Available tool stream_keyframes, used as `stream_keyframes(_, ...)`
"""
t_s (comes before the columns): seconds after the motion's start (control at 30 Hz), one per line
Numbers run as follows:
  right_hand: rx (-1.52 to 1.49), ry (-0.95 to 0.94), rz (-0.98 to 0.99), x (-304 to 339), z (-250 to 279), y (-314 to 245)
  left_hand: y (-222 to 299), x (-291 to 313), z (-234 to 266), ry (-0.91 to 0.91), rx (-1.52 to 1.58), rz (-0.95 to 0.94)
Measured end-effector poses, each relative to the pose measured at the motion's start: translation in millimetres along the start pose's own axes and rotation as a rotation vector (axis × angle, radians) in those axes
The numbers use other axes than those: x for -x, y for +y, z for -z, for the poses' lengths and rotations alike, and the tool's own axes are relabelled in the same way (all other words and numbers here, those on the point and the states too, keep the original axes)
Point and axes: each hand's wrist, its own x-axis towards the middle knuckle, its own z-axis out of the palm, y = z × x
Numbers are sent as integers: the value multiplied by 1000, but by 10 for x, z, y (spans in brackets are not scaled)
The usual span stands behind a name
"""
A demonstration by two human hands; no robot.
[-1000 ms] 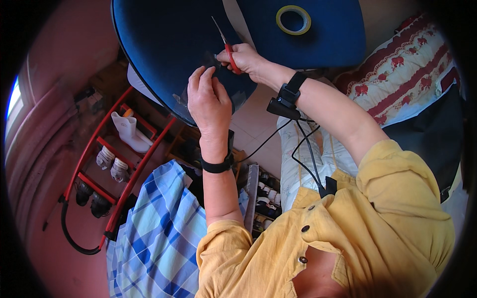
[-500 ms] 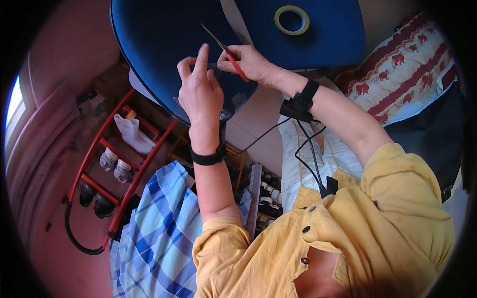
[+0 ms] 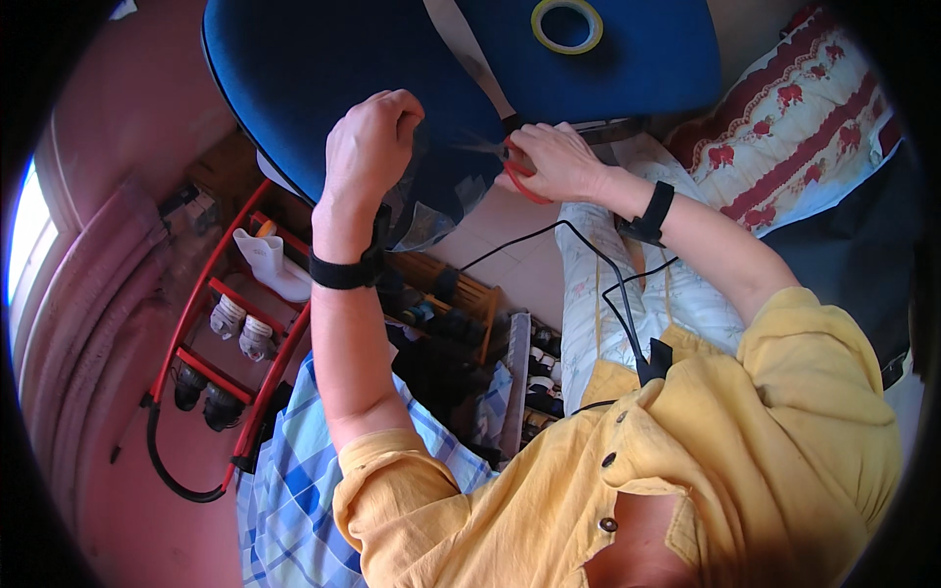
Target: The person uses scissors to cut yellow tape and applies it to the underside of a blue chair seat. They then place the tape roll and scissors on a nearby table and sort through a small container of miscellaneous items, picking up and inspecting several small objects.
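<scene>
My left hand [image 3: 368, 147] is raised over the left blue chair seat [image 3: 294, 69], its fingers curled into a pinch. A thin, crinkled piece of clear plastic [image 3: 431, 220] hangs beside it and appears to be held at the fingertips. Red-handled scissors [image 3: 520, 176] are in my right hand [image 3: 564, 162], with their blurred blades pointing left toward the plastic. On the right blue seat [image 3: 647, 73] lies a roll of yellowish tape [image 3: 597, 29].
A red rack [image 3: 206, 367] with white boots [image 3: 270, 265] and shoes stands at the left. Blue checked cloth [image 3: 304, 490] is below it. A floral cushion [image 3: 784, 122] lies at the far right. Black cables [image 3: 613, 265] run from my wrists across my lap.
My left hand has moved left and its extended finger has curled in. The right hand has shifted right and down with the scissors, whose blades now point left instead of up.
</scene>
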Motion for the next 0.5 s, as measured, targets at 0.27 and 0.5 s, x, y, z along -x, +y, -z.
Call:
stream_keyframes(0.27,-123,-49,7,-67,-170,-182,-2,-242,39,-191,-58,-76)
stream_keyframes(0.5,-206,-74,-57,-153,-198,-369,-52,-510,29,-347,-75,-143)
